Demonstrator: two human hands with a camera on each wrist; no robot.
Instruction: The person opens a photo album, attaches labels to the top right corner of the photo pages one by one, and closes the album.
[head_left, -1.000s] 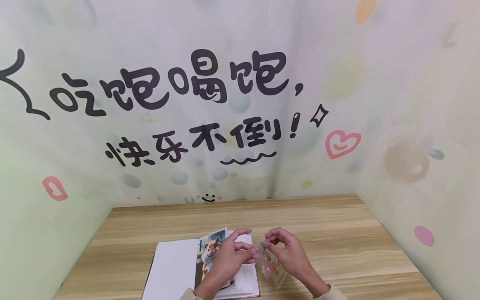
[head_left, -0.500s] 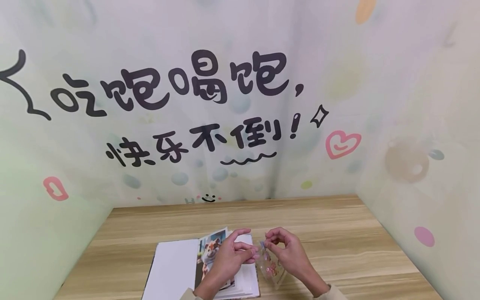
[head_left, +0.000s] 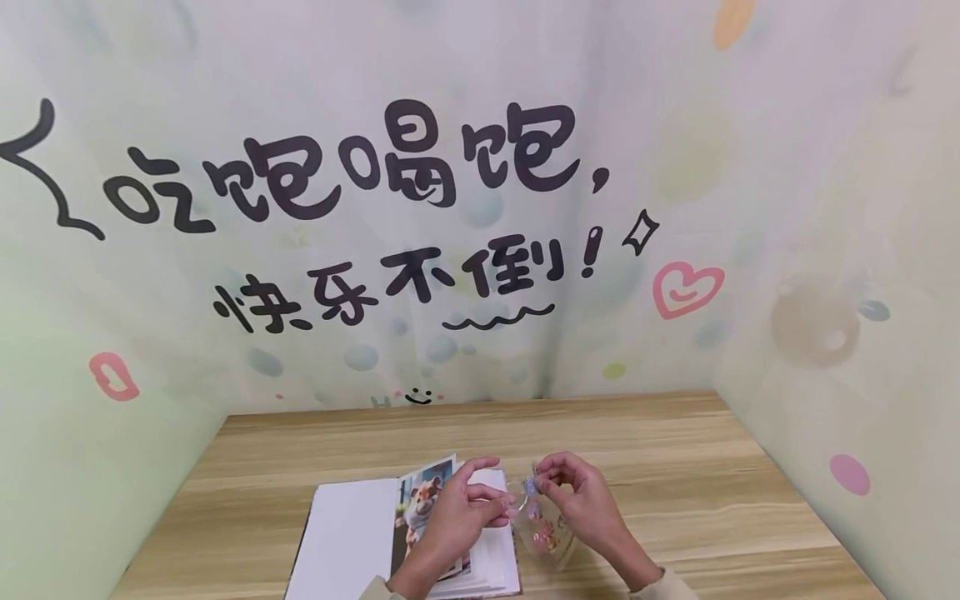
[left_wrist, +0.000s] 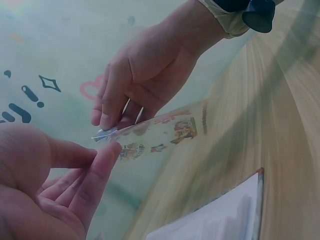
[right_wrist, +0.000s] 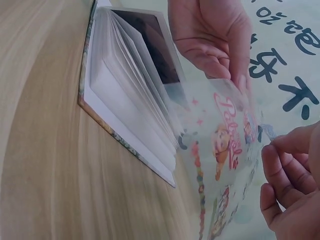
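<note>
A clear sticker sheet (head_left: 546, 537) with small colourful cartoon prints and red lettering is held up between the two hands, just right of an open photo album. My left hand (head_left: 461, 510) pinches one edge of it between thumb and finger. At the sheet's top, my right hand (head_left: 588, 502) pinches a small bluish, translucent sticker (head_left: 530, 486), bent up from the sheet. In the right wrist view, this small shiny piece (right_wrist: 268, 131) shows at the right fingertips, close to the sheet's edge. The left wrist view shows the sheet (left_wrist: 160, 135) slanting away below the right fingers.
The photo album (head_left: 345, 533) lies open on the wood-grain table (head_left: 675, 450), its white inner cover to the left. A hamster picture (head_left: 420, 508) stands partly raised among its pages, partly behind the left hand. A printed curtain wall (head_left: 480, 358) closes the back.
My right hand has shifted slightly up and right, and more of the bluish sticker shows at its fingertips. The sheet has tilted a little; the left hand stays put.
</note>
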